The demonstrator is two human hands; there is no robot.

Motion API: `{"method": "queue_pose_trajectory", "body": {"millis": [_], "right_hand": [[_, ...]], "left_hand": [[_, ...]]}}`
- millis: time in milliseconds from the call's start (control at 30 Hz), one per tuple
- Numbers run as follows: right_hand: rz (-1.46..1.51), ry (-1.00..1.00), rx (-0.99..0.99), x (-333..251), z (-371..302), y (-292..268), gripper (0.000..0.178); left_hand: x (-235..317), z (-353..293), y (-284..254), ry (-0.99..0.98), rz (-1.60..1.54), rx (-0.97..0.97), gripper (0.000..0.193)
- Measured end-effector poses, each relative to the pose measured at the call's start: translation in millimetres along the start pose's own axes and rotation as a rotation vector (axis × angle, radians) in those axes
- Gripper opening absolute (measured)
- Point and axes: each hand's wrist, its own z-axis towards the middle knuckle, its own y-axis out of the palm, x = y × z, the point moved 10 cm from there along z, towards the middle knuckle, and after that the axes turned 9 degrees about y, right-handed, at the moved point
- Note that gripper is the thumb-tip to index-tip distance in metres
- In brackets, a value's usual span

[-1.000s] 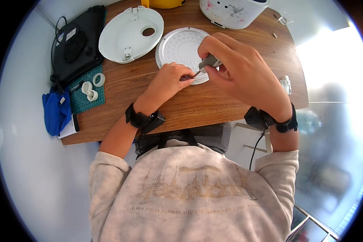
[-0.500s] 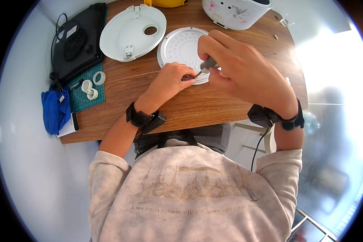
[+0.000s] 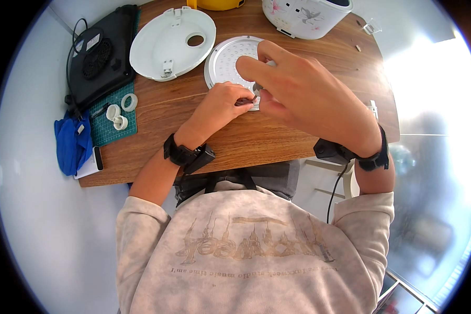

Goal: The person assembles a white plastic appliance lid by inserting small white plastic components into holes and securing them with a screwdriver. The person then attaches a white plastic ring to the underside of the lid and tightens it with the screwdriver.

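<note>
A round silvery metal plate with rows of dimples (image 3: 230, 55) lies on the wooden table before me. At its near edge, my left hand (image 3: 225, 102) is closed, pinching a small dark piece between thumb and fingers; what it is cannot be made out. My right hand (image 3: 306, 86) is wrapped around a screwdriver (image 3: 257, 89), whose grey handle is mostly hidden behind the fingers. The tool's tip points down to the dark piece at the left fingertips. Part of the plate's right side is covered by my right hand.
A white oval lid (image 3: 159, 47) with a round hole lies left of the plate. Behind stands a flower-patterned white appliance body (image 3: 303, 21). At left are a black appliance (image 3: 102, 60), a green cutting mat (image 3: 123, 125), white rings (image 3: 129, 102) and a blue cloth (image 3: 72, 144).
My right hand has shifted slightly left and turned around the screwdriver, so more of its handle is covered. My left hand stays in place.
</note>
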Motion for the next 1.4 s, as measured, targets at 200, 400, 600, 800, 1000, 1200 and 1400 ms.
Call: {"method": "queue_pose_trajectory", "body": {"millis": [200, 400, 600, 800, 1000, 1200, 1400], "right_hand": [[0.056, 0.015, 0.024, 5.0, -0.7, -3.6, 0.024], [0.081, 0.014, 0.024, 5.2, -1.2, -4.4, 0.024], [0.06, 0.045, 0.027, 8.8, -5.0, -6.0, 0.026], [0.086, 0.147, 0.006, 25.7, -11.7, -7.8, 0.022], [0.1, 0.153, -0.008, 28.8, -13.5, -6.6, 0.022], [0.098, 0.144, -0.015, 28.6, -7.8, -7.0, 0.024], [0.165, 0.061, 0.009, 9.5, -3.6, -6.1, 0.022]], "left_hand": [[0.2, 0.2, -1.6, -0.061, -0.035, -0.042, 0.018], [-2.8, -0.2, 0.2, -0.064, -0.031, -0.031, 0.018], [-3.0, -0.3, 1.5, -0.006, -0.036, -0.015, 0.019], [-8.3, -1.4, 5.8, -0.008, -0.096, -0.01, 0.02], [-8.8, -2.0, 6.2, -0.007, -0.09, -0.018, 0.02], [-4.0, 0.9, 4.0, -0.006, -0.075, -0.006, 0.018], [-2.7, 1.6, 0.5, -0.067, -0.039, -0.029, 0.016]]}}
